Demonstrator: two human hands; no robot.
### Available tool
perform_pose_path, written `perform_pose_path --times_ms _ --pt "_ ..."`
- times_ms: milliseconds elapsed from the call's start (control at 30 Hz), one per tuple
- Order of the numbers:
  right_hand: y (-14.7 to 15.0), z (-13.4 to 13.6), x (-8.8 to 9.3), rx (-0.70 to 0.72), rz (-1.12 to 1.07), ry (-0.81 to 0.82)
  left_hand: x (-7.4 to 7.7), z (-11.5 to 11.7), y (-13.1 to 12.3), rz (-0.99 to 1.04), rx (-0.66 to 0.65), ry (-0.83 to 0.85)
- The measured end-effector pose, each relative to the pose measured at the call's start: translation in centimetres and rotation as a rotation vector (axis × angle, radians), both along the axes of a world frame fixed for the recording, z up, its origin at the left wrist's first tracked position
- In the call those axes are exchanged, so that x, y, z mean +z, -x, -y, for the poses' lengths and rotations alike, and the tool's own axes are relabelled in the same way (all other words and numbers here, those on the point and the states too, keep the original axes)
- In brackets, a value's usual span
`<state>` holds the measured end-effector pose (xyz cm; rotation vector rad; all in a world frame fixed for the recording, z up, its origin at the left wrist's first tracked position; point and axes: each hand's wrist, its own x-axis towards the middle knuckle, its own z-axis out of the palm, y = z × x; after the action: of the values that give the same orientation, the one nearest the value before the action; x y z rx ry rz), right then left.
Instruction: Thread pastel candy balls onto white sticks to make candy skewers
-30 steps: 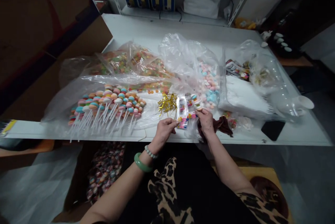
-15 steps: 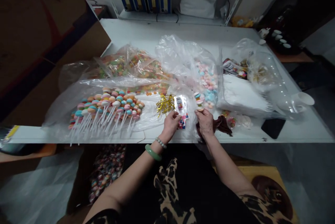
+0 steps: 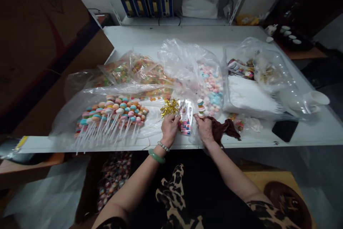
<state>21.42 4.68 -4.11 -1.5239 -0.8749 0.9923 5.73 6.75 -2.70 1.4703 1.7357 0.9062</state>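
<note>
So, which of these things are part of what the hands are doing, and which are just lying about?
In use: left hand, right hand, printed clear packet, gold tinsel ties, small striped candy pop, rows of candy lollipops.
Lying about: brown cloth, black phone, blue binders on the shelf.

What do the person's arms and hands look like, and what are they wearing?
The left hand and right hand are bare, without gloves. The left wrist wears a smooth green bangle and a pale beaded bracelet. Dark sleeves with a tan animal print cover the upper arms.
</note>
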Motion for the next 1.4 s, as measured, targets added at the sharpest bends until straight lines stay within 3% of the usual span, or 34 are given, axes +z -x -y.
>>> perform_pose_path --times_ms 133,233,333,433,533,633,733,867,1033,1133,1233,1333,1400 --pt "1.8 0.0 1.8 0.078 -0.181 0.027 1.3 1.3 -0.3 0.386 -0.027 0.028" --pt "3.5 -0.7 3.0 0.147 -0.417 0.089 1.8 2.2 -1.1 0.561 -0.014 0.074" --pt "4.5 -1.1 3.5 0.206 -0.585 0.130 1.6 2.7 -1.4 0.642 -0.048 0.091" --pt "4.5 -1.0 3.6 0.159 -0.583 0.093 1.3 2.8 -0.6 0.635 -0.126 0.083" --pt "3.7 -0.8 3.7 0.147 -0.591 0.100 1.8 2.5 0.8 0.767 -0.177 0.351" --pt "3.1 -0.5 3.9 0.204 -0.596 0.109 2.6 2.1 1.9 1.112 -0.221 0.712" --pt "3.3 -0.1 3.8 0.246 -0.525 0.124 2.8 1.9 2.2 1.346 -0.152 0.725" --pt "3.7 0.4 3.4 0.238 -0.434 0.133 2.4 2.0 2.4 1.198 0.049 0.489" --pt "4.4 0.2 3.7 0.303 -0.423 0.154 2.2 1.7 2.5 1.025 0.128 0.330" --pt "6.0 0.2 4.7 0.444 -0.455 0.206 2.8 2.0 2.1 0.996 0.246 0.196" --pt "7.2 1.0 5.2 0.433 -0.456 0.296 3.7 3.2 1.7 1.033 0.315 0.120" --pt "7.6 -0.2 3.6 0.390 -0.365 0.296 3.5 2.8 2.6 0.966 0.311 0.106" --pt "8.2 -1.9 2.4 0.417 -0.237 0.141 3.2 2.2 4.2 0.900 0.285 0.131"
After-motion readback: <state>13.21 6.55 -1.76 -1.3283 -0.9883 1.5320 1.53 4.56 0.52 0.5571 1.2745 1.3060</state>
